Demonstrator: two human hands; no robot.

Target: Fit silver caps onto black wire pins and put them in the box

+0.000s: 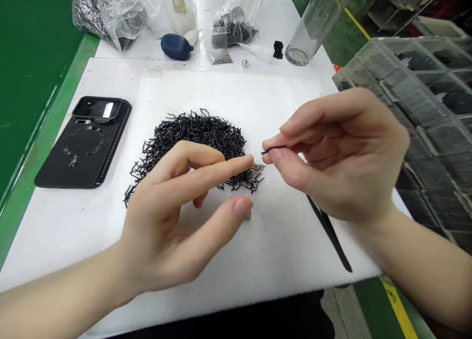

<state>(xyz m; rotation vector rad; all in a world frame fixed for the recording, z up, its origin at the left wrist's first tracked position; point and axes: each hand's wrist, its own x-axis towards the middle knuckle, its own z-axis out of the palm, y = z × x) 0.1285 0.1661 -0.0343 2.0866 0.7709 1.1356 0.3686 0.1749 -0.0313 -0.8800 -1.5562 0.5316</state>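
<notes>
My right hand (339,152) pinches a thin black bent wire piece (275,148) between thumb and fingers, its free end pointing left. My left hand (184,211) is held opposite, index finger and thumb apart, with its index fingertip close to that piece. Behind and below the left hand lies a heap of similar black bent wire pieces (199,132), partly hidden by the fingers. At the heap's right edge sits a small pile of tiny metallic bits (255,171). Black tweezers (330,233) lie on the white board (280,250) under my right hand.
On the left lies a black phone (83,142). Along the back are plastic bags (118,14), a dark blue rubber bulb (176,46), a bottle (182,14), a bag of dark parts (234,27), a black clip (278,49) and a clear cylinder (317,24). Clear drawer boxes (424,108) stand right.
</notes>
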